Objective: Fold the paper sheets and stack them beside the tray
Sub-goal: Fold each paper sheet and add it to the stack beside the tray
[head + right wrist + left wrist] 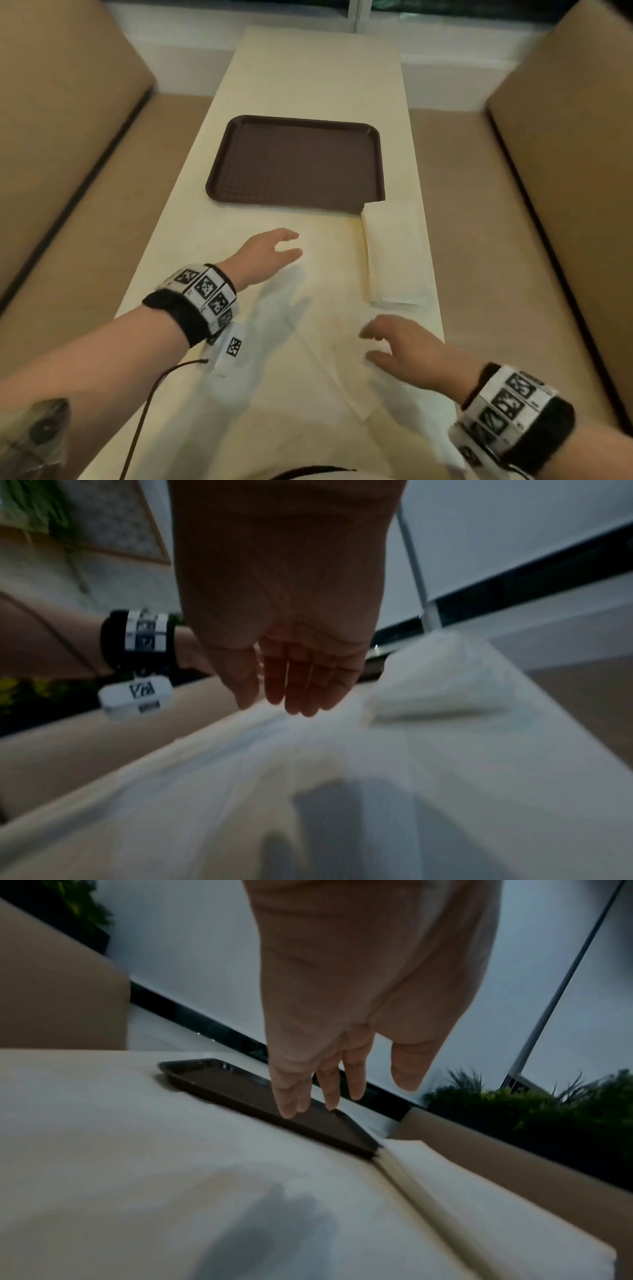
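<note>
While both hands hover above the tabletop, the holdings stand as follows.

Item 1. Brown tray (pixel 294 161): flat on the cream table (pixel 308 68), mid-table; nothing lies in it.

Item 2. Stack of folded sheets (pixel 394 257): at the tray's near right corner, its far end touching or just overlapping that corner, its long side running toward the person. Judged to be parked there because the task wants the folded sheets beside the tray, not in it.

Item 3. Unfolded paper sheets (pixel 308 359): pale, spread flat on the table's near half below both hands. Edges are faint against the table; the count cannot be told. Judged to lie nearest the person as the working supply for the next fold.

Item 4. Left hand (pixel 265 253): palm down above the sheets, just short of the tray's near rim. Fingers (pixel 329 1085) straight, slightly spread, thumb apart. Holds nothing; its shadow on the paper suggests it is clear of the surface.

Item 5. Right hand (pixel 407 353): palm down, near the stack's near end. Fingers (pixel 304 680) relaxed, close together, a little curved, thumb just apart. Holds nothing; contact with the paper cannot be told through the blur.
</note>
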`<act>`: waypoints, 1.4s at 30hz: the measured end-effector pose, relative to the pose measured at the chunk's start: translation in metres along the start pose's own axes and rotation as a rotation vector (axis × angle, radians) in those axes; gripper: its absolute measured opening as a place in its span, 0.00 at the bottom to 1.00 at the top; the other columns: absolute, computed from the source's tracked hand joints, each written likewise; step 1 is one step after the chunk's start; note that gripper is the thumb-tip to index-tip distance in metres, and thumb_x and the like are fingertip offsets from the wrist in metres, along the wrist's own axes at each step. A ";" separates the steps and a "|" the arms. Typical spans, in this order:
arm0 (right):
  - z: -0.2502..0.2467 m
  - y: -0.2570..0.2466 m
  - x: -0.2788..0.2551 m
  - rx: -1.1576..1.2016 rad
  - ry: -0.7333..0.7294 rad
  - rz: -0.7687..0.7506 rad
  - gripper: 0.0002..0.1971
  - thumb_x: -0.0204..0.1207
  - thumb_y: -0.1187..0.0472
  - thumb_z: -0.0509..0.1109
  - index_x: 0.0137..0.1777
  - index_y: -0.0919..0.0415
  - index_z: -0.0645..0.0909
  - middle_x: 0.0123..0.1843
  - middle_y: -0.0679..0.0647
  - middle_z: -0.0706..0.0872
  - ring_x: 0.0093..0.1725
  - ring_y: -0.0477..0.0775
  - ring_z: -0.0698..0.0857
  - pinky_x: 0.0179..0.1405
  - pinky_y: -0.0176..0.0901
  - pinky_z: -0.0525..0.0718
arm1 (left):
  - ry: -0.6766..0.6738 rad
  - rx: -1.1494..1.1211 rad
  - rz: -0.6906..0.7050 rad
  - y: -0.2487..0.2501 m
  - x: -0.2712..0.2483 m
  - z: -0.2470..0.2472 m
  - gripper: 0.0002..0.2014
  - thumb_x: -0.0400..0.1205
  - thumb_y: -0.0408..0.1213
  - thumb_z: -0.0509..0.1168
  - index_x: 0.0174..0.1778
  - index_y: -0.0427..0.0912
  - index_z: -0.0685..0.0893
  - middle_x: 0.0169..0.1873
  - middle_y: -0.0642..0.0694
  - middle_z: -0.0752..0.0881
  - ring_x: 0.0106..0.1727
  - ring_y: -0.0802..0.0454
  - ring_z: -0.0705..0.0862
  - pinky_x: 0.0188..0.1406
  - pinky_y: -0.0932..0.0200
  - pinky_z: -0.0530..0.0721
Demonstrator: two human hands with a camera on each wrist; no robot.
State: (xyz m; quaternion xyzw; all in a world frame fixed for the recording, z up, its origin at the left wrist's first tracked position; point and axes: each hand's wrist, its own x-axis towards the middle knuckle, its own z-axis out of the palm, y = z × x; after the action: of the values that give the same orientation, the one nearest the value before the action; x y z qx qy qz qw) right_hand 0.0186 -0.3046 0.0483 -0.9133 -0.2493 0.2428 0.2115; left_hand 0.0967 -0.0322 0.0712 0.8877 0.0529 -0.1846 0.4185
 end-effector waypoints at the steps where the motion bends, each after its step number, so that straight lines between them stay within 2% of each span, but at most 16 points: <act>1: 0.018 -0.002 -0.002 -0.054 -0.108 0.040 0.19 0.78 0.50 0.68 0.68 0.52 0.78 0.63 0.47 0.80 0.62 0.46 0.78 0.63 0.39 0.75 | -0.018 0.086 -0.014 -0.012 -0.008 -0.003 0.21 0.83 0.45 0.65 0.73 0.48 0.76 0.72 0.49 0.75 0.73 0.51 0.72 0.66 0.57 0.73; 5: 0.063 -0.013 0.001 -0.179 -0.110 0.260 0.30 0.72 0.37 0.69 0.65 0.56 0.72 0.61 0.50 0.74 0.61 0.54 0.74 0.59 0.44 0.77 | -0.169 0.386 -0.003 -0.056 -0.030 0.004 0.22 0.82 0.44 0.67 0.72 0.47 0.76 0.73 0.48 0.75 0.74 0.51 0.71 0.69 0.61 0.66; 8: 0.077 -0.025 0.012 -0.244 -0.052 0.367 0.33 0.68 0.34 0.70 0.65 0.56 0.70 0.62 0.52 0.72 0.62 0.56 0.72 0.59 0.48 0.77 | -0.310 0.553 0.054 -0.079 -0.036 0.024 0.29 0.78 0.49 0.70 0.75 0.50 0.72 0.74 0.50 0.72 0.75 0.49 0.69 0.73 0.56 0.65; 12: 0.079 -0.039 0.025 -0.268 -0.115 0.477 0.26 0.71 0.42 0.72 0.63 0.56 0.74 0.61 0.53 0.72 0.62 0.57 0.72 0.58 0.50 0.77 | -0.296 0.699 0.128 -0.087 -0.034 0.042 0.34 0.74 0.49 0.73 0.76 0.51 0.70 0.71 0.50 0.70 0.71 0.46 0.67 0.69 0.50 0.72; 15: 0.079 -0.050 0.032 -0.219 -0.156 0.501 0.07 0.72 0.53 0.70 0.43 0.53 0.75 0.49 0.50 0.73 0.56 0.56 0.75 0.52 0.49 0.74 | -0.295 0.748 0.175 -0.086 -0.034 0.047 0.35 0.73 0.45 0.73 0.76 0.51 0.69 0.71 0.49 0.69 0.69 0.45 0.68 0.65 0.48 0.74; 17: 0.074 -0.054 0.034 0.018 -0.135 0.490 0.12 0.71 0.58 0.70 0.33 0.51 0.69 0.38 0.46 0.73 0.50 0.55 0.78 0.46 0.43 0.74 | -0.295 0.722 0.164 -0.088 -0.033 0.047 0.38 0.72 0.45 0.74 0.78 0.51 0.65 0.73 0.49 0.67 0.71 0.45 0.67 0.67 0.48 0.73; 19: 0.055 -0.061 0.032 0.183 -0.056 0.444 0.13 0.72 0.60 0.71 0.32 0.52 0.70 0.35 0.46 0.75 0.43 0.53 0.78 0.33 0.37 0.72 | -0.303 0.645 0.131 -0.088 -0.029 0.043 0.43 0.71 0.48 0.75 0.80 0.51 0.61 0.74 0.49 0.66 0.73 0.44 0.66 0.71 0.46 0.71; 21: 0.026 -0.066 0.028 0.279 0.054 0.422 0.09 0.70 0.62 0.73 0.35 0.59 0.75 0.35 0.50 0.78 0.36 0.50 0.78 0.30 0.36 0.71 | -0.301 0.522 0.102 -0.085 -0.024 0.036 0.48 0.68 0.53 0.77 0.81 0.51 0.60 0.74 0.48 0.69 0.75 0.43 0.67 0.73 0.46 0.70; 23: -0.005 -0.068 0.023 0.398 0.180 0.424 0.07 0.69 0.62 0.75 0.42 0.64 0.80 0.38 0.53 0.84 0.38 0.52 0.82 0.36 0.41 0.78 | -0.254 0.300 0.071 -0.077 -0.021 0.023 0.48 0.68 0.53 0.79 0.81 0.51 0.61 0.75 0.49 0.70 0.77 0.46 0.68 0.74 0.51 0.69; 25: -0.031 -0.067 0.016 0.607 0.288 0.412 0.10 0.67 0.63 0.77 0.48 0.58 0.85 0.44 0.54 0.90 0.44 0.57 0.89 0.45 0.49 0.87 | -0.222 -0.031 0.028 -0.064 -0.024 0.010 0.42 0.73 0.49 0.76 0.81 0.51 0.62 0.77 0.48 0.68 0.76 0.52 0.67 0.72 0.56 0.68; 27: -0.051 -0.070 0.010 0.830 0.365 0.375 0.12 0.68 0.67 0.78 0.51 0.59 0.85 0.48 0.58 0.91 0.47 0.63 0.90 0.51 0.60 0.88 | -0.266 -0.374 0.004 -0.049 -0.028 -0.002 0.39 0.77 0.47 0.73 0.81 0.53 0.60 0.78 0.47 0.66 0.76 0.55 0.65 0.72 0.56 0.65; 30: -0.070 -0.080 0.001 1.152 0.388 0.250 0.18 0.67 0.72 0.75 0.58 0.67 0.81 0.55 0.64 0.90 0.51 0.66 0.90 0.51 0.60 0.89 | -0.354 -0.728 -0.030 -0.027 -0.040 -0.011 0.38 0.78 0.51 0.70 0.81 0.55 0.59 0.75 0.49 0.70 0.79 0.49 0.67 0.77 0.48 0.65; 33: -0.073 -0.092 -0.003 1.239 0.405 0.143 0.23 0.63 0.71 0.76 0.60 0.69 0.81 0.56 0.66 0.89 0.51 0.65 0.89 0.49 0.56 0.90 | -0.431 -1.034 -0.021 -0.007 -0.051 -0.017 0.43 0.67 0.58 0.76 0.76 0.48 0.69 0.69 0.44 0.80 0.69 0.42 0.80 0.69 0.43 0.78; 35: -0.068 -0.098 0.000 1.223 0.417 0.123 0.23 0.62 0.71 0.80 0.59 0.68 0.82 0.55 0.65 0.89 0.52 0.64 0.89 0.47 0.53 0.89 | -0.433 -1.118 0.002 0.009 -0.058 -0.021 0.39 0.65 0.57 0.77 0.69 0.44 0.74 0.65 0.38 0.83 0.64 0.39 0.84 0.64 0.42 0.82; 38: -0.059 -0.104 0.007 1.244 0.413 0.098 0.26 0.60 0.66 0.79 0.61 0.67 0.81 0.57 0.65 0.89 0.54 0.65 0.88 0.50 0.55 0.87 | -0.394 -1.068 -0.017 0.026 -0.062 -0.022 0.29 0.72 0.51 0.71 0.67 0.44 0.77 0.63 0.40 0.84 0.62 0.39 0.85 0.62 0.42 0.84; 42: -0.051 -0.112 0.016 1.308 0.366 0.090 0.26 0.63 0.64 0.78 0.63 0.67 0.80 0.58 0.65 0.88 0.55 0.66 0.88 0.51 0.55 0.86 | -0.506 -1.050 -0.049 0.029 -0.063 -0.018 0.29 0.76 0.64 0.64 0.67 0.49 0.83 0.55 0.45 0.88 0.56 0.45 0.85 0.58 0.45 0.84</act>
State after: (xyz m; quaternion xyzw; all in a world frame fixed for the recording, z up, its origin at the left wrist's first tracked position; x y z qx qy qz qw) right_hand 0.0197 -0.2212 0.1402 -0.6334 0.0270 0.1937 0.7487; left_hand 0.0508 -0.0331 0.1260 0.4882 0.0561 -0.3495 0.7977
